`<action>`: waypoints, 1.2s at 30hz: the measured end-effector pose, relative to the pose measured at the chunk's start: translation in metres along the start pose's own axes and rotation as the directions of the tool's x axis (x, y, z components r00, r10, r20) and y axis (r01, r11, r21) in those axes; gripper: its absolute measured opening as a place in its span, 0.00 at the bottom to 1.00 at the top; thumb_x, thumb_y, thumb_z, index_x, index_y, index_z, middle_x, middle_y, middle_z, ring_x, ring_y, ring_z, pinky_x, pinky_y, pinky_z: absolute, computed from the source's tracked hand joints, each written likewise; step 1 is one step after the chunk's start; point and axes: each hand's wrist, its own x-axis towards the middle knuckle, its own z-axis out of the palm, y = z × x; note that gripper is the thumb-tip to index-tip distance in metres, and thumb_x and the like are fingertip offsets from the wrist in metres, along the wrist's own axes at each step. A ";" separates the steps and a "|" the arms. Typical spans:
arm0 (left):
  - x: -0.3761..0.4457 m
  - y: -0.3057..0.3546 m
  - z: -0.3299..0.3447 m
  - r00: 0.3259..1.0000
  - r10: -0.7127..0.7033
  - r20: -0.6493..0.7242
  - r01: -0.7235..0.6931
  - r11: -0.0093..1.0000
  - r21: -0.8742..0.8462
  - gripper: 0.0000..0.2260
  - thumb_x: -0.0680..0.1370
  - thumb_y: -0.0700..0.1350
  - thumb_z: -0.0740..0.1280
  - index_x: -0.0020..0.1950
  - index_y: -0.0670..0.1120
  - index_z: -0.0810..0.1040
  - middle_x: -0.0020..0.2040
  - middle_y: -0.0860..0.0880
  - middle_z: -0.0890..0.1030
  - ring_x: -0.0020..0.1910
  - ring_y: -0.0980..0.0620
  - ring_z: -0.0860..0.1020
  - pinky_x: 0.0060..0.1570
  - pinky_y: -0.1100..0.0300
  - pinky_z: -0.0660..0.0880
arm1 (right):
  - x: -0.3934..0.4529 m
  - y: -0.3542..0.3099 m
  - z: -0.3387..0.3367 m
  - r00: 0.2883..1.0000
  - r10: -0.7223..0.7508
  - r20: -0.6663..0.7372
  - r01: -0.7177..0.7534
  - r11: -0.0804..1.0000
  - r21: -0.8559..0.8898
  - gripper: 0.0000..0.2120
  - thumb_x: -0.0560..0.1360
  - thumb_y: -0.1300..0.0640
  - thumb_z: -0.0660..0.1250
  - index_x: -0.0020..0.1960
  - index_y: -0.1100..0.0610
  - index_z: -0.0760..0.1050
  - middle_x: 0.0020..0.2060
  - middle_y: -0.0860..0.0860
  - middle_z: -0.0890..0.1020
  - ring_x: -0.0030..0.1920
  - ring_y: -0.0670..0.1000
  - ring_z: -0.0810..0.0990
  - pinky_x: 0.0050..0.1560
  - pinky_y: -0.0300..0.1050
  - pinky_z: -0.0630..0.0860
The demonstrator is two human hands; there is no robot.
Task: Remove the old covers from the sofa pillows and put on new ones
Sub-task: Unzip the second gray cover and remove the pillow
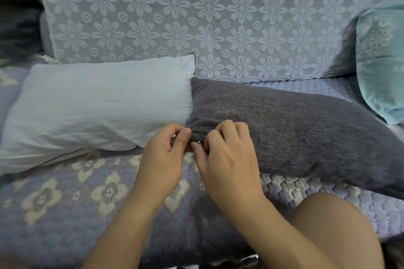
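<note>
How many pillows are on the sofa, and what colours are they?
White pillow: 1
Dark grey pillow: 1, pinched at its near corner by the left hand and the right hand
Light turquoise pillow: 1, at the right edge
Total: 3 pillows

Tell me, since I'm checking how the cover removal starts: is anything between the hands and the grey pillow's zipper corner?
Nothing visible. The left hand pinches the corner of the grey pillow, and the right hand grips a small metal zipper pull there. The white pillow lies beside that corner, not over it.
</note>
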 end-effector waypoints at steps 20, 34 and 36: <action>-0.010 0.006 -0.003 0.995 0.095 -0.014 -0.094 0.995 0.037 0.07 0.81 0.46 0.67 0.46 0.53 0.83 0.41 0.56 0.84 0.43 0.56 0.82 0.46 0.55 0.79 | -0.006 -0.003 0.001 0.994 0.063 -0.091 -0.041 0.971 0.235 0.10 0.76 0.54 0.70 0.40 0.60 0.79 0.56 0.55 0.76 0.62 0.57 0.69 0.61 0.48 0.71; -0.020 -0.009 0.004 0.979 0.062 -0.196 -0.087 0.989 -0.123 0.06 0.80 0.41 0.69 0.46 0.52 0.82 0.39 0.51 0.83 0.39 0.52 0.82 0.45 0.53 0.81 | -0.024 0.021 -0.004 0.987 0.111 -0.112 -0.097 0.988 0.121 0.05 0.73 0.66 0.65 0.39 0.61 0.74 0.57 0.57 0.75 0.61 0.58 0.68 0.63 0.51 0.68; -0.016 -0.014 0.000 0.970 0.033 -0.240 -0.074 0.984 -0.164 0.08 0.80 0.40 0.69 0.46 0.53 0.81 0.38 0.51 0.83 0.38 0.53 0.82 0.44 0.58 0.81 | -0.041 0.061 -0.008 0.967 0.203 -0.152 -0.198 0.979 0.047 0.06 0.72 0.67 0.65 0.37 0.62 0.74 0.55 0.60 0.76 0.60 0.59 0.68 0.62 0.53 0.67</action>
